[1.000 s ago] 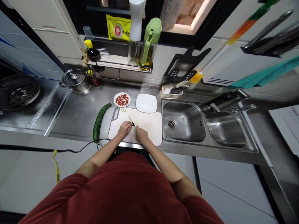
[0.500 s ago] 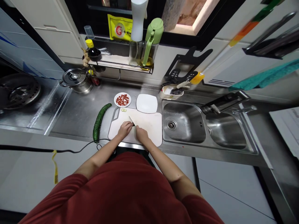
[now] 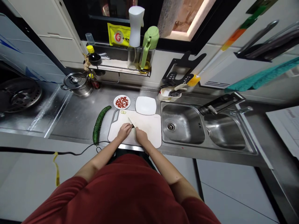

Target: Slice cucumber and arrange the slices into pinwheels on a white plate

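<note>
A short kitchen knife (image 3: pixel 130 121) is being held over a white plastic cutting board (image 3: pixel 149 127), its pale blade angled up and away from the body, while its dark handle is being largely hidden between the hands. Both the left hand (image 3: pixel 124 131) and the right hand (image 3: pixel 141 137) are being kept curled and closed, close together on the board, but which of them is gripping the knife cannot be told from this view. A pale piece (image 3: pixel 134 135), possibly cut cucumber, is being partly shown between them, though its shape is being obscured.

As for what is done, a few thin cucumber slices (image 3: pixel 123 112) are being left at the top edge of the board, and a heap of small red pieces (image 3: pixel 122 102) is being kept on a round white plate (image 3: pixel 115 102) just beyond it. As for what is left, a long, dark green cucumber (image 3: pixel 99 125) is being left lying on the stainless steel counter (image 3: pixel 79 116), just beside the board on its left side, and it is being shown with no visible cuts along its length. A square white plate (image 3: pixel 145 105) is being kept beside the round one, with nothing being shown on it
</note>
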### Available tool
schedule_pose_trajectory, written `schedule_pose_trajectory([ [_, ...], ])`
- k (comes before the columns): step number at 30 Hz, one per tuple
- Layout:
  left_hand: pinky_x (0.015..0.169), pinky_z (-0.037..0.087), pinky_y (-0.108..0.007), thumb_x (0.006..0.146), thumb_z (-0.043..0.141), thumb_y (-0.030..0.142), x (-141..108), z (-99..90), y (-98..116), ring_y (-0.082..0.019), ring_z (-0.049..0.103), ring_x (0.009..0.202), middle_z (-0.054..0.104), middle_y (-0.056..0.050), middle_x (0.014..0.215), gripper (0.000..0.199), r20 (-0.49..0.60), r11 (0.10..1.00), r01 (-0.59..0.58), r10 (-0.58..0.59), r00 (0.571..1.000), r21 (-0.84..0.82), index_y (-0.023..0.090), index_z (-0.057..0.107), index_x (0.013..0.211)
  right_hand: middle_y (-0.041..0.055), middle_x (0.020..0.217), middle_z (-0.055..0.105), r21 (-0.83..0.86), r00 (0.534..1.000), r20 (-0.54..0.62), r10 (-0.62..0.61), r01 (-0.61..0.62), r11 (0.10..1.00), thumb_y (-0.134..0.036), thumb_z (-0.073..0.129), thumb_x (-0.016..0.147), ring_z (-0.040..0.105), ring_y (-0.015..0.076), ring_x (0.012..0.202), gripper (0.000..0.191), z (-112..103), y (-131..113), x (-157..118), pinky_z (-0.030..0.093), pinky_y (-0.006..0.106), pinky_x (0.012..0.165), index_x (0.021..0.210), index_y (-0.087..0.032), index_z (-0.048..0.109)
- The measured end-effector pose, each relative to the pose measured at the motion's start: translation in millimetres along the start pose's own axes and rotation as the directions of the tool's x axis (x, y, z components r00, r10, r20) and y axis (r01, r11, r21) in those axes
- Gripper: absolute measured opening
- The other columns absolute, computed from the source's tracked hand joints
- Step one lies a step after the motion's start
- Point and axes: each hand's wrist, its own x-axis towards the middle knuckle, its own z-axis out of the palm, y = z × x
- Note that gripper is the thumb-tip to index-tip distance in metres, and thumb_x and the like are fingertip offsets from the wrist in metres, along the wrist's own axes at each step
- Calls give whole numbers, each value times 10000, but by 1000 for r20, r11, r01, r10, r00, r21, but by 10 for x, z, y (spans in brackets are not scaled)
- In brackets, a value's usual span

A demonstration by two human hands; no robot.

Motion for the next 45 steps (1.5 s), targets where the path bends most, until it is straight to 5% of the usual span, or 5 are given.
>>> schedule_pose_trajectory([
  [6,853,478,-351,904,456,223,-7,21,-9,-171,552,940,608,-72,976,221,-4,1000,11,-11,1000,5,203,633,1034,114,942,664,-9,999,24,30,-29,1000,-56,342,874,648,218,883,270,60,76,-199,459,298,721,1112,-149,429],
  [18,851,478,-340,900,462,214,4,-16,27,-166,555,941,612,-70,977,216,-14,1000,10,-10,1000,8,207,633,1032,122,999,657,-12,1000,-1,13,-13,1000,-37,343,860,634,181,930,336,-81,-79,76,464,261,751,1174,-140,404],
  [30,838,483,-353,905,454,226,8,6,27,-172,562,927,611,-72,959,217,-22,1000,16,-16,1000,-6,205,632,1027,112,936,663,-3,998,21,55,-54,999,-46,375,857,648,210,882,284,36,55,-149,462,291,722,1114,-153,428],
  [45,845,488,-354,902,454,219,17,-25,36,-174,562,941,612,-75,974,217,-15,1000,3,-3,1000,-7,206,631,1026,113,999,662,2,1000,-17,13,-13,1000,-37,331,868,641,187,924,332,-81,-108,120,466,272,757,1172,-143,412],
])
